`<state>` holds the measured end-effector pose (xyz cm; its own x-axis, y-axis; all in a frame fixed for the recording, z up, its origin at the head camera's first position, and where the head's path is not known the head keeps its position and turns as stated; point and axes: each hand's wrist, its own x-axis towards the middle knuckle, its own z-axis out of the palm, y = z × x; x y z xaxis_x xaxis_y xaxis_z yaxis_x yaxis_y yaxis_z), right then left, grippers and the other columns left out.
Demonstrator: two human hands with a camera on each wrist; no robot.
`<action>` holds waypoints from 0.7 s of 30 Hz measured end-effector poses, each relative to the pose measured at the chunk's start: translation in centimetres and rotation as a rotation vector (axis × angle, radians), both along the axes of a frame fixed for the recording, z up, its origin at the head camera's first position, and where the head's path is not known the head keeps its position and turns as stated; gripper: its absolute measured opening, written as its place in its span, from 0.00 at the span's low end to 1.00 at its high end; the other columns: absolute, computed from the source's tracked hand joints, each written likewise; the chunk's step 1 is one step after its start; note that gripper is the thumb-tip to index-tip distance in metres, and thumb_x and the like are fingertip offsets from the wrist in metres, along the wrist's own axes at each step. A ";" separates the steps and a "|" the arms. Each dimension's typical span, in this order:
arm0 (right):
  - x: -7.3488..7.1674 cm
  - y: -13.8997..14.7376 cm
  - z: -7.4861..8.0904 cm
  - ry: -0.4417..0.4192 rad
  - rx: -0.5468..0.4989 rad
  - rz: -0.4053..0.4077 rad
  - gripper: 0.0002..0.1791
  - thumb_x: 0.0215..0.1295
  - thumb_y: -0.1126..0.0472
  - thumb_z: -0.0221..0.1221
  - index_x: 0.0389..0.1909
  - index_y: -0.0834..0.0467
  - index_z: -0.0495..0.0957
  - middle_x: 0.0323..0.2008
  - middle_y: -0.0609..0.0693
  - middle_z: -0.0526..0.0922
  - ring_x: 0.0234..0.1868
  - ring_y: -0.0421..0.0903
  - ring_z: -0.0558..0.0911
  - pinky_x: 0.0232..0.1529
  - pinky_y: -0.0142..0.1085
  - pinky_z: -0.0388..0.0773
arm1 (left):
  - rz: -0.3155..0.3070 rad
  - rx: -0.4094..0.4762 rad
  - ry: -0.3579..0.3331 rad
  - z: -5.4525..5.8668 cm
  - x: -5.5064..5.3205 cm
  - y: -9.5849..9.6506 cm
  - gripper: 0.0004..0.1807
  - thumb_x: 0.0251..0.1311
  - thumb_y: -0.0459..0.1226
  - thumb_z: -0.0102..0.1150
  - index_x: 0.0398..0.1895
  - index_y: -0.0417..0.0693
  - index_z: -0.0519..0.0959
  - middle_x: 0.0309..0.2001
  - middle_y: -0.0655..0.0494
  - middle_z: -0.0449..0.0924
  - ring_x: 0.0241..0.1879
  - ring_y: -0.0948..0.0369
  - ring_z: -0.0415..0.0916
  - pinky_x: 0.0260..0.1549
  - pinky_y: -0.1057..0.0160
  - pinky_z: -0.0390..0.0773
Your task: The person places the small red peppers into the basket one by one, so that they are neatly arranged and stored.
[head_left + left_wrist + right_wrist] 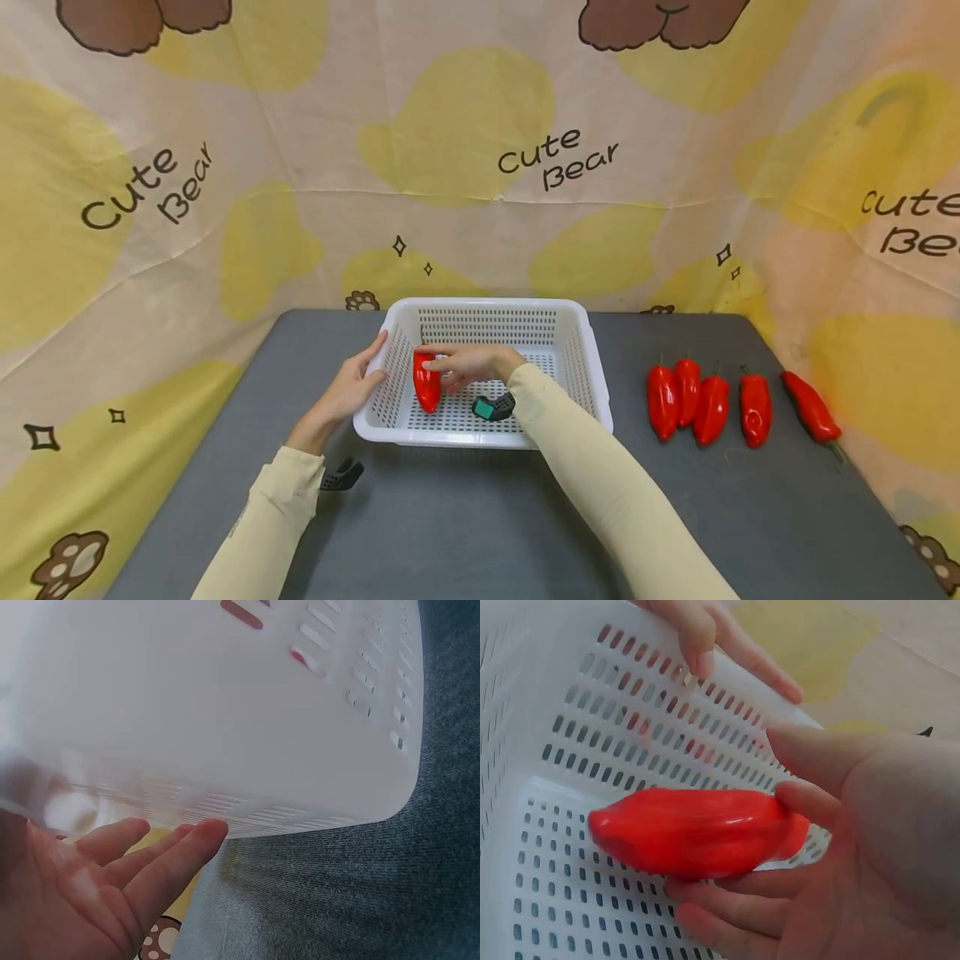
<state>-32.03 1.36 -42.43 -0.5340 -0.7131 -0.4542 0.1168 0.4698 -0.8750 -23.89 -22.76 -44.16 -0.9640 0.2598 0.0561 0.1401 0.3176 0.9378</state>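
Observation:
A white perforated plastic basket [483,439] stands on the grey table. My left hand [348,390] holds its left rim, the thumb hooked over the edge; in the left wrist view the fingers [169,870] lie along the outside wall. Inside the basket, my right hand [476,365] holds a glossy red pepper [426,383] near the left end. From the right wrist view, this pepper [697,832] lies lengthwise close over the slotted floor, with fingers [742,911] along its side and one fingertip at its stem end.
Several red peppers lie in a loose row at the right of the table, among them one [755,408] apart from a group of three and a slanted one [813,410] near the right edge. A patterned cloth [450,167] hangs behind the table.

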 end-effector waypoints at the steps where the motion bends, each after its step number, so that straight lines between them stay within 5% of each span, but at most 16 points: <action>1: 0.0 0.0 0.0 -0.009 0.009 0.011 0.35 0.76 0.52 0.53 0.80 0.40 0.54 0.76 0.54 0.62 0.61 0.57 0.79 0.64 0.48 0.79 | -0.004 -0.003 0.003 0.0 0.0 0.0 0.40 0.69 0.26 0.43 0.82 0.44 0.43 0.75 0.24 0.51 0.55 0.28 0.77 0.43 0.48 0.87; 12: 0.6 -0.1 -0.3 -0.086 0.004 0.093 0.40 0.74 0.52 0.55 0.81 0.39 0.47 0.79 0.53 0.57 0.70 0.57 0.74 0.72 0.51 0.71 | -0.005 -0.019 0.033 -0.2 0.2 -0.1 0.39 0.70 0.25 0.42 0.82 0.44 0.43 0.77 0.27 0.49 0.63 0.28 0.70 0.49 0.42 0.84; 21: 0.3 0.1 -0.7 -0.024 0.000 0.102 0.40 0.74 0.51 0.56 0.81 0.41 0.48 0.79 0.54 0.56 0.69 0.57 0.74 0.70 0.51 0.73 | -0.004 -0.034 0.039 -0.2 0.1 0.1 0.39 0.70 0.26 0.43 0.82 0.44 0.43 0.76 0.26 0.51 0.58 0.28 0.74 0.45 0.43 0.85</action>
<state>-31.77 1.44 -43.08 -0.4476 -0.7631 -0.4661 0.0896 0.4804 -0.8725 -23.74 -22.68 -44.31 -0.9602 0.2662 0.0843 0.1774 0.3485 0.9204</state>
